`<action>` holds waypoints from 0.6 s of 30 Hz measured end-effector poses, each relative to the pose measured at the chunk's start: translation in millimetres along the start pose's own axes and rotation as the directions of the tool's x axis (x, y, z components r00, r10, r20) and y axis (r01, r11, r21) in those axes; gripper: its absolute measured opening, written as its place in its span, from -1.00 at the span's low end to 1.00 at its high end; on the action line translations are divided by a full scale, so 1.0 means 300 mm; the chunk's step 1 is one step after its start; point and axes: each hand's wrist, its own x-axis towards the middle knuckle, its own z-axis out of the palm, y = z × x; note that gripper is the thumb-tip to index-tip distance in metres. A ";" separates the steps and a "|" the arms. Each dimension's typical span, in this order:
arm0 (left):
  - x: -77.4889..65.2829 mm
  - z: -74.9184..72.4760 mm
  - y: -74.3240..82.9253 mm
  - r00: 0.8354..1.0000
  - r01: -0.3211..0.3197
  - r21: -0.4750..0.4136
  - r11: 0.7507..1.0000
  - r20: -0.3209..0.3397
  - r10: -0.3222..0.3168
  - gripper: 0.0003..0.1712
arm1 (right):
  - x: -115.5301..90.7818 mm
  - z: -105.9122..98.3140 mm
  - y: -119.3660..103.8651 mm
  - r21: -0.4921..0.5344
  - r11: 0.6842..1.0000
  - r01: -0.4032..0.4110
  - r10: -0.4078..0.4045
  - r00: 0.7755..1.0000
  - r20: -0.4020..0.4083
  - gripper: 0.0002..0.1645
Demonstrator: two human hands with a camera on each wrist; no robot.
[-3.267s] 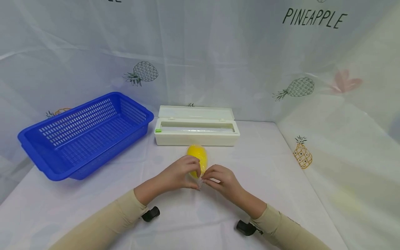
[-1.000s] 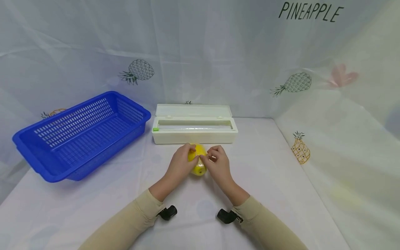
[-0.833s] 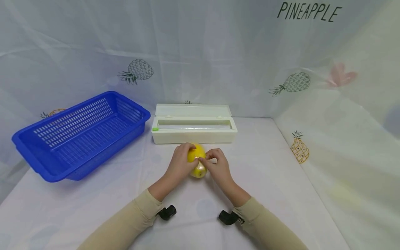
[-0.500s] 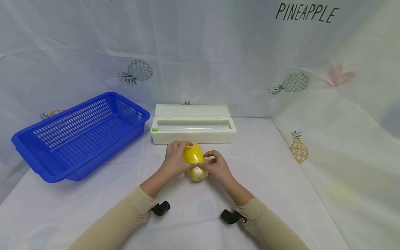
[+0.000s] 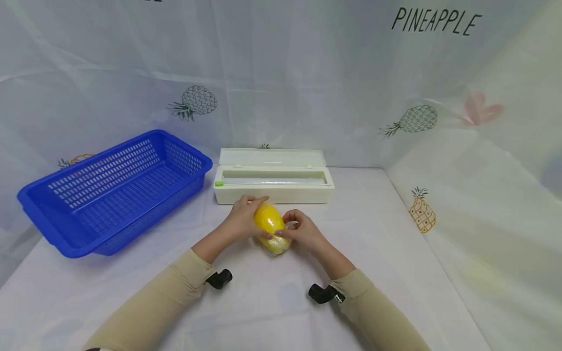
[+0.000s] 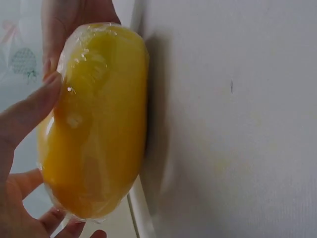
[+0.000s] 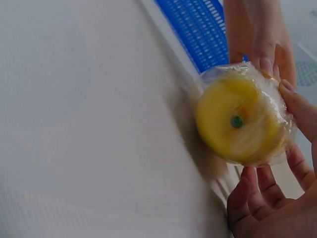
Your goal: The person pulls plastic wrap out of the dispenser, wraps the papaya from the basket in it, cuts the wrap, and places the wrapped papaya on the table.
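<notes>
A yellow oval fruit (image 5: 269,218) in glossy clear film lies between both hands, tilted with its far end toward the left in the head view. My left hand (image 5: 239,220) grips its left side, thumb on top and fingers round the far end. From the right, my right hand (image 5: 307,233) holds the near part, its thumb close to the left thumb. In the left wrist view the fruit (image 6: 99,124) shows smooth film along its length. The right wrist view shows the fruit's (image 7: 218,119) near end, with a small green spot under bunched, wrinkled film.
Just behind the hands stands a white cling film box (image 5: 274,196), lid raised, a film roll (image 5: 276,181) inside and a green slider at its left end. A blue perforated basket (image 5: 153,209) is at the left. White pineapple-print cloth hangs behind and at the right.
The hands leave the bunched film at the near end and move onto the fruit's sides. Lately the left hand shifts left and the fruit turns, its far end swinging left.
</notes>
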 end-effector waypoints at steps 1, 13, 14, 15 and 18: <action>-0.002 -0.002 -0.003 1.000 0.001 0.011 1.000 -0.002 -0.001 0.19 | 0.003 0.000 0.006 0.016 1.000 0.000 0.000 1.000 0.010 -0.51; -0.012 0.002 -0.020 0.999 0.027 0.009 1.000 -0.029 -0.027 0.07 | -0.056 0.022 -0.060 0.016 0.987 0.162 -0.159 0.980 -0.117 -0.84; -0.014 0.004 -0.022 0.999 0.036 0.000 0.999 -0.035 -0.036 0.06 | -0.059 0.025 -0.060 -0.004 0.987 0.163 -0.162 0.978 -0.132 -0.84; -0.015 0.005 -0.024 0.998 0.041 -0.004 0.999 -0.042 -0.041 0.05 | -0.062 0.028 -0.060 -0.026 0.986 0.165 -0.167 0.975 -0.146 -0.83; -0.017 0.012 -0.029 0.997 0.045 -0.004 0.999 -0.057 -0.045 0.03 | -0.054 0.038 -0.024 -0.069 0.980 0.185 -0.194 0.967 -0.168 -0.76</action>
